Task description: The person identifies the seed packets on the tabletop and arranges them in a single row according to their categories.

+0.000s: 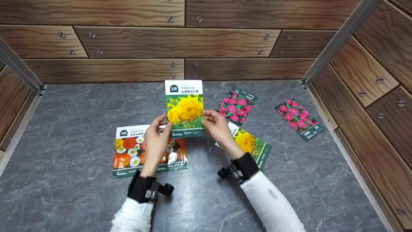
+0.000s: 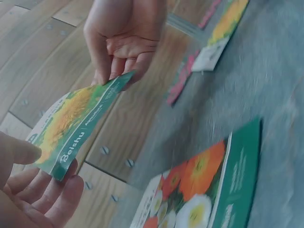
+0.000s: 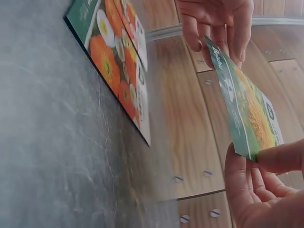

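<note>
A seed packet with yellow flowers (image 1: 186, 109) is held up off the surface between both hands, its printed front facing the head camera. On its left edge, the left hand (image 1: 156, 138) pinches it between thumb and fingers. The right hand (image 1: 220, 130) pinches the opposite edge near the lower corner. In the left wrist view the same yellow flower packet (image 2: 71, 121) bows slightly between the hands. Beneath the left hand lie orange-and-white flower packets (image 1: 128, 154), side by side or overlapping, partly covered by that hand.
Right of the hands lie a pink flower packet (image 1: 236, 108) and another yellow flower packet (image 1: 249, 143), the latter partly under the right forearm. Farther right is a second pink flower packet (image 1: 299, 119). Wood-patterned walls (image 1: 177, 42) enclose the grey marbled surface (image 1: 64, 199).
</note>
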